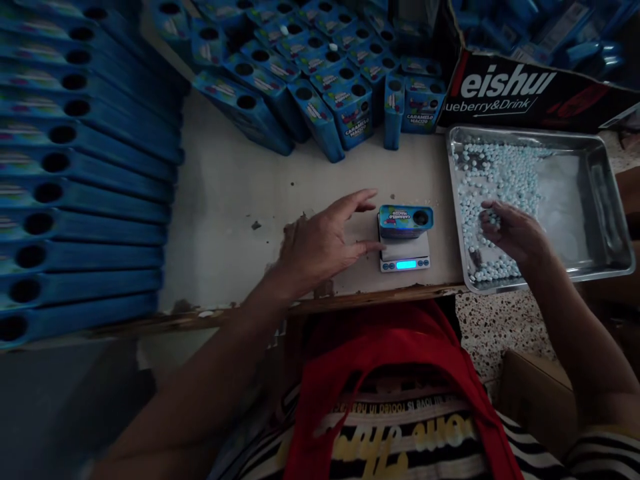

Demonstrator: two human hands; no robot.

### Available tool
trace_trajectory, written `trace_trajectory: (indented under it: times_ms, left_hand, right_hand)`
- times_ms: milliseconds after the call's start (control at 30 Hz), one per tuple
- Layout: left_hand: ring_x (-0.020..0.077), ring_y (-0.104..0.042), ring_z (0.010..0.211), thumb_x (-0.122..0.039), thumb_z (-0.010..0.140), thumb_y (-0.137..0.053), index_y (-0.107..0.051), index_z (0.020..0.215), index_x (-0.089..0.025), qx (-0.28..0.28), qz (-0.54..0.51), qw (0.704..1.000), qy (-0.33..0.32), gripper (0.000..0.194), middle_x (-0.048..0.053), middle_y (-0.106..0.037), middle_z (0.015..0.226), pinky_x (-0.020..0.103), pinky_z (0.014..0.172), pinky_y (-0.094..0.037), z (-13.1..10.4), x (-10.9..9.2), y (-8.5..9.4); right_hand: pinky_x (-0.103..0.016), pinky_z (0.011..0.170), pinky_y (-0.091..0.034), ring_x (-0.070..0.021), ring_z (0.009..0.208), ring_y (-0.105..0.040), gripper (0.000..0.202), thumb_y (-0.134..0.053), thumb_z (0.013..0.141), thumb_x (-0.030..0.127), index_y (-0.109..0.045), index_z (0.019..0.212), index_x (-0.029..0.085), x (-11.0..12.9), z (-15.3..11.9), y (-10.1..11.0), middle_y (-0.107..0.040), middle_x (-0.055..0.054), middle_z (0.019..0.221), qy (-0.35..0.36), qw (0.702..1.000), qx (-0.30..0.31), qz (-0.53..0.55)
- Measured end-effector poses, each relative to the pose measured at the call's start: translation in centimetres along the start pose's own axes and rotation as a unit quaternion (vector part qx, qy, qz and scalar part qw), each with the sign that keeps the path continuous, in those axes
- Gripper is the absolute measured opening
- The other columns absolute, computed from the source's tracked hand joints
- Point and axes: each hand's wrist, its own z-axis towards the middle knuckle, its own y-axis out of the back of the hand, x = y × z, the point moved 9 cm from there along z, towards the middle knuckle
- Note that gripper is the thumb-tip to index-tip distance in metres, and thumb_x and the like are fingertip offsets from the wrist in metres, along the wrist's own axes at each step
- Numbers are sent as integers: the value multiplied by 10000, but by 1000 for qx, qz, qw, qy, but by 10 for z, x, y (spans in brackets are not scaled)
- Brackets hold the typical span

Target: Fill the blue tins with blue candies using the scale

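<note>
A small digital scale with a lit display lies near the table's front edge. On it stands a blue tin with a round dark hole in its top. My left hand is just left of the scale, thumb and fingers spread, holding nothing. Over the left part of a metal tray, my right hand has its fingers curled round a few small pale candies. Many more pale candies lie loose in the tray.
Blue tins stand grouped at the back of the table. More blue tins form a long stack on the left. A black printed box of blue packages stands behind the tray.
</note>
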Motion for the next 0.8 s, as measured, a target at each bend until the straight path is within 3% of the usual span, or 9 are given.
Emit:
trace_trajectory:
  times_ms: [167, 333, 433, 533, 800]
  left_hand:
    - [343, -730, 1426, -588, 930, -889, -621, 1637, -361, -8, -7, 1000, -4, 790, 86, -742, 1550, 541, 1284, -572, -2, -1, -5]
    - [348, -723, 1427, -563, 912, -860, -631, 1608, -324, -35, -15, 999, 33, 770, 104, -742, 1541, 554, 1269, -578, -15, 18, 18]
    - [357, -716, 1434, -565, 904, -846, -630, 1602, -349, -40, -11, 998, 49, 761, 90, -733, 1544, 565, 1260, -590, -23, 30, 29]
    - [366, -711, 1437, -566, 906, -840, -620, 1606, -366, -38, -9, 998, 52, 760, 89, -728, 1536, 573, 1266, -588, -27, 39, 36]
    - [379, -708, 1420, -599, 900, -829, -572, 1658, -351, -12, 0, 998, 60, 838, 105, -690, 1578, 578, 1230, -606, -19, 50, 37]
  right_hand:
    - [-272, 528, -334, -114, 594, -409, 438, -902, 899, 615, -670, 950, 247, 51, -10, -76, -546, 43, 731, 86, 984, 131, -85]
    - [-314, 738, -424, -167, 786, -600, 172, -802, 990, 376, -768, 990, 207, 103, -30, -139, -727, -8, 855, 248, 896, 183, -320]
    - [-325, 795, -433, -182, 825, -645, 108, -765, 1004, 285, -814, 1041, 195, 108, -32, -152, -787, -27, 922, 262, 861, 183, -396]
    - [-326, 810, -447, -188, 833, -677, 113, -792, 984, 240, -840, 1073, 191, 105, -30, -153, -805, -33, 936, 258, 847, 179, -429]
    - [-343, 826, -482, -190, 843, -686, 168, -836, 973, 284, -869, 1115, 200, 103, -29, -154, -778, -31, 907, 228, 855, 184, -427]
